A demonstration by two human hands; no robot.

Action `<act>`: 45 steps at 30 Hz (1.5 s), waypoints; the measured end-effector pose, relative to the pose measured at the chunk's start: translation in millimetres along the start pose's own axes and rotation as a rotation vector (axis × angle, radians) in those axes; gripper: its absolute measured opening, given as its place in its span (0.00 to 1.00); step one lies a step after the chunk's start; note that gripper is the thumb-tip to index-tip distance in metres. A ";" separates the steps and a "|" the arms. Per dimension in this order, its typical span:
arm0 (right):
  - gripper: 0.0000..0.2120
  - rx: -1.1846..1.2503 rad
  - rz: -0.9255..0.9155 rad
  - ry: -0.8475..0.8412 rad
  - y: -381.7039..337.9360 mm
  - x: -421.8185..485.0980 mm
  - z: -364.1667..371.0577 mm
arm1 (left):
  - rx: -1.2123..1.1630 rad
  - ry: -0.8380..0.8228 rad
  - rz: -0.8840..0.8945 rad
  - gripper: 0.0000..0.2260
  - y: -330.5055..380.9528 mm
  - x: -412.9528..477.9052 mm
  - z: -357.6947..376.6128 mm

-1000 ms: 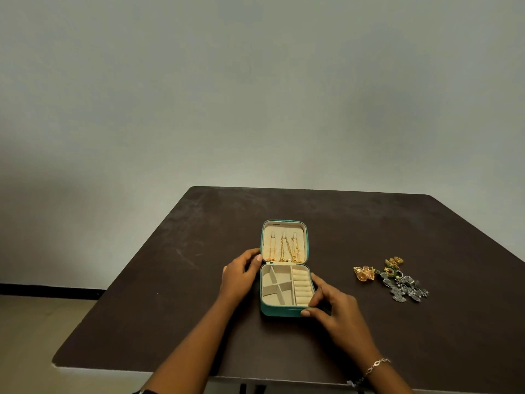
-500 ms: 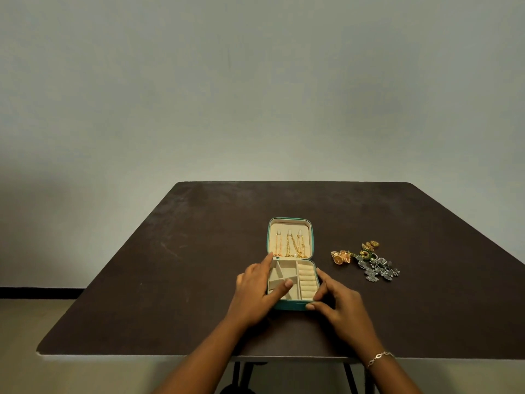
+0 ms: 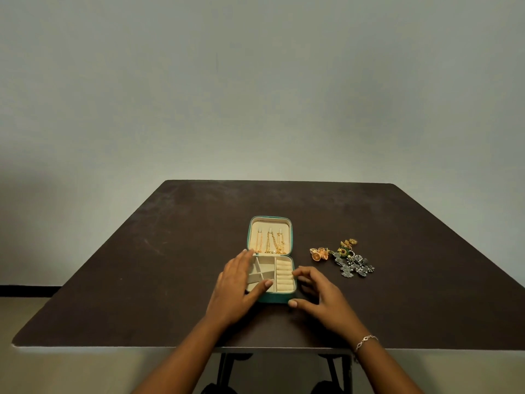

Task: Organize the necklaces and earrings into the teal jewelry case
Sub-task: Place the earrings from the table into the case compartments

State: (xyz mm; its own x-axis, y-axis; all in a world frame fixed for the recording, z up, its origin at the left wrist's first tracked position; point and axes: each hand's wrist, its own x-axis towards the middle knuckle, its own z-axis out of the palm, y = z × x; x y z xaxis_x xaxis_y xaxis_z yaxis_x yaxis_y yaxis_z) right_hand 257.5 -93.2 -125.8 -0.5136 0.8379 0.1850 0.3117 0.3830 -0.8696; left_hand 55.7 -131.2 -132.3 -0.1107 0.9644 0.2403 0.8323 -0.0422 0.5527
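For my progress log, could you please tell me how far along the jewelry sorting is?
Done: gold necklaces hang in the lid of the teal case. In hand: no jewelry; left hand and right hand are at its tray. Left: earrings lie on the table beside it.

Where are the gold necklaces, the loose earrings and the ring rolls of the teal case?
gold necklaces (image 3: 269, 242), head view: on the middle chain in the lid.
earrings (image 3: 352, 265), head view: on the silver pieces in the pile.
ring rolls (image 3: 284, 275), head view: on a middle roll of the row.
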 end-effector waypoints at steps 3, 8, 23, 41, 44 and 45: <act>0.21 -0.061 -0.001 -0.045 3.8 -6.2 -17.5 | -0.051 0.035 -0.007 0.43 -0.3 0.3 -0.6; 0.18 -0.181 -0.057 -0.050 15.9 -26.1 -53.9 | -0.138 0.056 -0.014 0.42 2.3 -1.4 -4.5; 0.04 -0.295 0.137 0.456 63.1 18.5 -137.5 | -0.391 0.238 -0.123 0.33 6.5 0.8 1.5; 0.03 -0.660 0.275 0.332 80.1 95.5 -137.7 | -0.555 0.172 -0.119 0.23 5.0 5.7 -5.8; 0.04 -0.565 0.225 0.393 69.5 93.1 -136.6 | -0.577 0.169 -0.075 0.21 2.9 3.7 -6.8; 0.03 -0.533 0.193 0.410 62.7 91.3 -134.9 | -0.586 0.171 -0.064 0.21 2.7 3.4 -6.4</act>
State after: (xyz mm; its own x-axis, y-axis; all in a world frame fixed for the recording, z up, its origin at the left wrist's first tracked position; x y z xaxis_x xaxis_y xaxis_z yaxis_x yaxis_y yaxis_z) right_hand 338.0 59.7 -101.6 -0.0992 0.9490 0.2994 0.7705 0.2637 -0.5804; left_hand 54.1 -129.8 -124.9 -0.2765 0.9164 0.2895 0.3894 -0.1686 0.9055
